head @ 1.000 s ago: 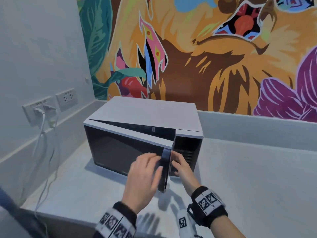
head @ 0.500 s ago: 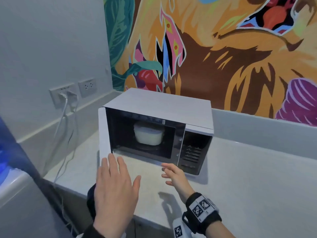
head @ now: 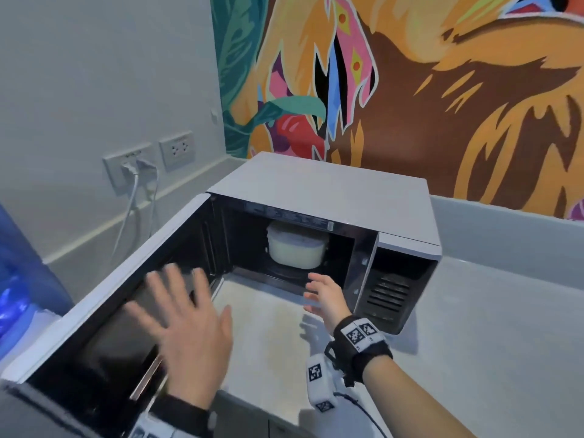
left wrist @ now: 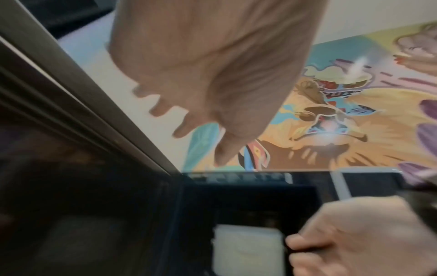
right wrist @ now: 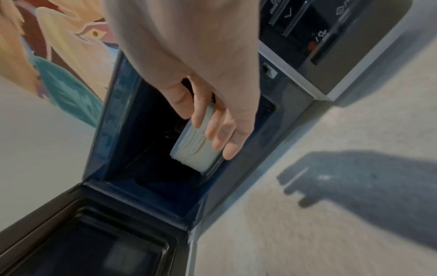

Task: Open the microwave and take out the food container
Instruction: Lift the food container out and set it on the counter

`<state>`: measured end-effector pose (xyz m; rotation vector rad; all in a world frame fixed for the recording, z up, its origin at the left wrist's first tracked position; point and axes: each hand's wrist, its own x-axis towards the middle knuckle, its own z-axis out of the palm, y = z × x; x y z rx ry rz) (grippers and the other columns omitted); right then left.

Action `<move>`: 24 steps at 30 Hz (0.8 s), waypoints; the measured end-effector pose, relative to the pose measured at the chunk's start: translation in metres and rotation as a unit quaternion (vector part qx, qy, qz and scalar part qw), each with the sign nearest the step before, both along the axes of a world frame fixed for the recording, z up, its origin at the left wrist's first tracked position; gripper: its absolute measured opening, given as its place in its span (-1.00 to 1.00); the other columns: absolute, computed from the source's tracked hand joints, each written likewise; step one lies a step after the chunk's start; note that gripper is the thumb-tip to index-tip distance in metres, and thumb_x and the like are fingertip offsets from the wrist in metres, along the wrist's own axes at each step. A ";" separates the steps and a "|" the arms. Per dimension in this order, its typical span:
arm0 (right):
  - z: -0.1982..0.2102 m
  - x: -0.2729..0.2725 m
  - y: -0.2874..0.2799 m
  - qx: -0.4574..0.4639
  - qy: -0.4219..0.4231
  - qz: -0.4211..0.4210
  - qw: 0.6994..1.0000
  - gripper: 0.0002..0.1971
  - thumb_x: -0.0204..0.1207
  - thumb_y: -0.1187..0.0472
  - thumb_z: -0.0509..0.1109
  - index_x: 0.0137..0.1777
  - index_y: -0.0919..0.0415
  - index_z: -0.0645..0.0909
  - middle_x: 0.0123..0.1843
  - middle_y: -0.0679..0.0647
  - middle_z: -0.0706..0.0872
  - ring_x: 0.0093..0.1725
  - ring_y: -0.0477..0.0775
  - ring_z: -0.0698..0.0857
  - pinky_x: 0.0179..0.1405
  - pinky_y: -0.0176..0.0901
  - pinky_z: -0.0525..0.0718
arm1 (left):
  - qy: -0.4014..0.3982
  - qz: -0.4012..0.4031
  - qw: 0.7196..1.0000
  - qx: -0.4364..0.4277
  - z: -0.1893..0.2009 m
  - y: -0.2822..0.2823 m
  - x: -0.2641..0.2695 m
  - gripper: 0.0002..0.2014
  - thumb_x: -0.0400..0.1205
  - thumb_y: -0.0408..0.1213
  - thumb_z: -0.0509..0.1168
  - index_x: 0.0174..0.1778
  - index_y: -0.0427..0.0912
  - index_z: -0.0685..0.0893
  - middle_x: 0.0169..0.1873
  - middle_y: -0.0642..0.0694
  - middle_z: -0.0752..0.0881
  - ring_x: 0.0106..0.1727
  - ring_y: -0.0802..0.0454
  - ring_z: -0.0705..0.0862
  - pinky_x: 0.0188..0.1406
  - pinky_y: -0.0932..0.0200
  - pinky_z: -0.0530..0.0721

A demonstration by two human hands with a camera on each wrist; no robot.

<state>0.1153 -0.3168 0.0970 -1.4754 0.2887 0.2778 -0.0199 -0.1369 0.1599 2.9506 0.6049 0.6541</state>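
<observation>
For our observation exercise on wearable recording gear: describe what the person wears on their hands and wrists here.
Both hands are bare. The right hand has a black wrist strap bearing square black-and-white coded markers, a white marker-tagged unit and a thin black cable. The left hand has a dark cuff with similar markers, mostly out of frame.

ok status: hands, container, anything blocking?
Left hand open, right hand open, both empty. Food container inside microwave, door swung wide. Path clear.

Left hand (left wrist: 212, 61) spread, holding nothing, beside the dark-framed microwave door (left wrist: 71, 130); pale lidded food container (left wrist: 248, 248) sits inside.
</observation>
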 end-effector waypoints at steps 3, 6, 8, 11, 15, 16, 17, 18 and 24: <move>0.001 0.034 -0.002 0.018 0.015 -0.063 0.998 -0.63 0.65 0.30 0.14 0.45 0.23 0.42 0.07 0.12 0.54 0.02 0.07 0.57 -0.24 -0.14 0.60 | -0.015 -0.218 0.975 0.029 -0.016 -0.025 0.064 -0.58 0.58 -0.10 0.15 0.36 -0.10 0.51 0.41 -0.24 0.56 0.56 -0.28 0.36 0.60 -0.30 -0.14; 0.004 0.065 0.001 0.054 0.039 -0.121 0.990 -0.57 0.65 0.28 0.14 0.53 0.18 0.35 0.26 0.19 0.55 0.28 0.16 0.55 -0.13 -0.05 0.63 | -0.005 -0.383 0.923 -0.026 -0.029 -0.035 0.137 -0.68 0.60 -0.16 0.04 0.11 -0.09 0.66 0.04 -0.06 0.76 0.24 -0.08 0.68 0.56 -0.04 0.26; 0.004 0.083 0.004 0.070 0.048 -0.136 0.987 -0.54 0.65 0.32 0.15 0.56 0.14 0.34 0.46 0.21 0.51 0.44 0.21 0.49 -0.10 -0.01 0.61 | 0.018 -0.347 0.934 -0.079 -0.030 -0.033 0.182 -0.62 0.59 -0.18 0.00 0.13 -0.22 0.64 0.05 -0.21 0.72 0.16 -0.23 0.67 0.37 -0.10 0.49; 0.011 0.102 0.005 0.067 0.072 -0.120 0.988 -0.59 0.68 0.29 0.12 0.51 0.31 0.39 0.48 0.21 0.48 0.29 0.14 0.50 -0.01 -0.01 0.67 | 0.105 -0.209 0.961 -0.146 -0.039 -0.025 0.239 -0.53 0.62 -0.19 0.10 0.35 -0.47 0.44 0.32 -0.55 0.48 0.31 -0.46 0.49 0.34 -0.18 0.50; 0.011 0.114 0.000 0.082 0.100 -0.130 0.983 -0.59 0.71 0.21 0.09 0.50 0.38 0.38 0.29 0.15 0.46 0.24 0.14 0.46 0.40 -0.02 0.51 | 0.159 -0.153 0.928 -0.302 -0.050 -0.026 0.276 -0.49 0.69 -0.12 0.06 0.32 -0.55 0.40 0.33 -0.57 0.46 0.34 -0.46 0.49 0.34 -0.19 0.48; 0.010 0.114 0.000 0.100 0.105 -0.137 0.980 -0.57 0.71 0.25 0.11 0.53 0.40 0.34 0.33 0.15 0.44 0.31 0.18 0.46 0.38 -0.06 0.50 | 0.174 -0.149 0.916 -0.328 -0.050 -0.026 0.282 -0.52 0.69 -0.16 0.06 0.31 -0.56 0.42 0.35 -0.57 0.47 0.37 -0.45 0.48 0.37 -0.16 0.45; 0.007 0.112 -0.003 0.113 0.112 -0.139 0.977 -0.56 0.70 0.30 0.11 0.56 0.42 0.28 0.40 0.19 0.43 0.35 0.17 0.45 0.35 -0.10 0.50 | 0.187 -0.149 0.906 -0.350 -0.048 -0.026 0.285 -0.56 0.69 -0.23 0.07 0.29 -0.57 0.46 0.34 -0.58 0.50 0.37 -0.44 0.49 0.39 -0.16 0.45; 0.005 0.112 -0.004 0.109 0.104 -0.137 0.979 -0.54 0.70 0.37 0.09 0.58 0.46 0.23 0.51 0.26 0.39 0.34 0.12 0.45 0.27 -0.15 0.53 | 0.200 -0.152 0.898 -0.363 -0.048 -0.025 0.287 -0.60 0.69 -0.31 0.07 0.27 -0.60 0.49 0.34 -0.58 0.52 0.37 -0.44 0.50 0.40 -0.14 0.44; 0.017 0.095 0.002 0.163 0.078 -0.108 0.978 -0.83 0.66 0.18 0.21 0.17 0.14 0.54 -0.16 0.04 0.57 -0.24 -0.08 0.48 -0.05 -0.25 0.55 | 0.209 -0.108 0.884 -0.404 -0.047 -0.023 0.263 -0.60 0.64 -0.39 0.06 0.30 -0.59 0.50 0.32 -0.56 0.55 0.36 -0.39 0.53 0.25 -0.01 0.49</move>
